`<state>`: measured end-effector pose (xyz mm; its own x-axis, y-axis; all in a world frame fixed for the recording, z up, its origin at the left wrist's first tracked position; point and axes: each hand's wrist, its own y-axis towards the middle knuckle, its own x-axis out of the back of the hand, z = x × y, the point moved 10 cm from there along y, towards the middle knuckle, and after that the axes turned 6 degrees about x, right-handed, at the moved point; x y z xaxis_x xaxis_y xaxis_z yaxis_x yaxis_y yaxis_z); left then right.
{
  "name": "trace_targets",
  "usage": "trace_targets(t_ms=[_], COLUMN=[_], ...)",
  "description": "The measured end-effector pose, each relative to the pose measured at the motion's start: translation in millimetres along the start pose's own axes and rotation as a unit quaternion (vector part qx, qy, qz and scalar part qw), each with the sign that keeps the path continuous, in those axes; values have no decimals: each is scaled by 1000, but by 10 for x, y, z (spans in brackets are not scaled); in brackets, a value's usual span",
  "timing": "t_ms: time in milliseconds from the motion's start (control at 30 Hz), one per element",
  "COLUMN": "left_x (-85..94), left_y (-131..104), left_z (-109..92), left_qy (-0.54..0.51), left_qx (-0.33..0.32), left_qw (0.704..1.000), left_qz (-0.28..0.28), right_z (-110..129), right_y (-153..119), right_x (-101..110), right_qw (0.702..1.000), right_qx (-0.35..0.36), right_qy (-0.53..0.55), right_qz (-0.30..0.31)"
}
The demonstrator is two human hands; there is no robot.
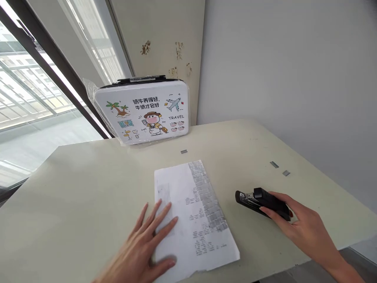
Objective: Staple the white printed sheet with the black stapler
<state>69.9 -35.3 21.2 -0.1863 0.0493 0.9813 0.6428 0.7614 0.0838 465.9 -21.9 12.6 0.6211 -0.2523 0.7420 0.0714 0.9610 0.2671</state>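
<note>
My left hand (147, 243) lies with fingers spread on the left side of a printed paper sheet (176, 184). Dense rows of silver staples (209, 200) cover a strip along the sheet's right side, from its top edge to past the middle. To the right of the paper, my right hand (303, 222) is wrapped round a black stapler (272, 202). The stapler points left, its jaws apart, and no paper is between them. Some of its rear end is hidden by my fingers.
A white travel case (118, 125) with cartoon prints, in clear plastic, stands at the back of the pale table (103, 188). Short staple strips lie at the middle back (184, 151) and the right (274, 164). A grey wall (279, 70) borders the right; a window is left.
</note>
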Motion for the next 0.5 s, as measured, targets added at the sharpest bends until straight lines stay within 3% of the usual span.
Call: trace_targets(t_ms=[167, 400, 500], left_x=[-197, -475, -548], left_y=[590, 1684, 2022], left_z=[-376, -587, -691], left_qy=[-27, -91, -104], left_qx=[-6, -12, -19], left_qw=[999, 996, 994], left_qz=[15, -3, -25], right_z=[139, 402, 486], right_y=[-23, 50, 103], right_x=[177, 201, 175], right_qw=[1000, 998, 998], right_qx=[0, 45, 50], right_qy=[6, 3, 13], right_qz=[-24, -43, -45])
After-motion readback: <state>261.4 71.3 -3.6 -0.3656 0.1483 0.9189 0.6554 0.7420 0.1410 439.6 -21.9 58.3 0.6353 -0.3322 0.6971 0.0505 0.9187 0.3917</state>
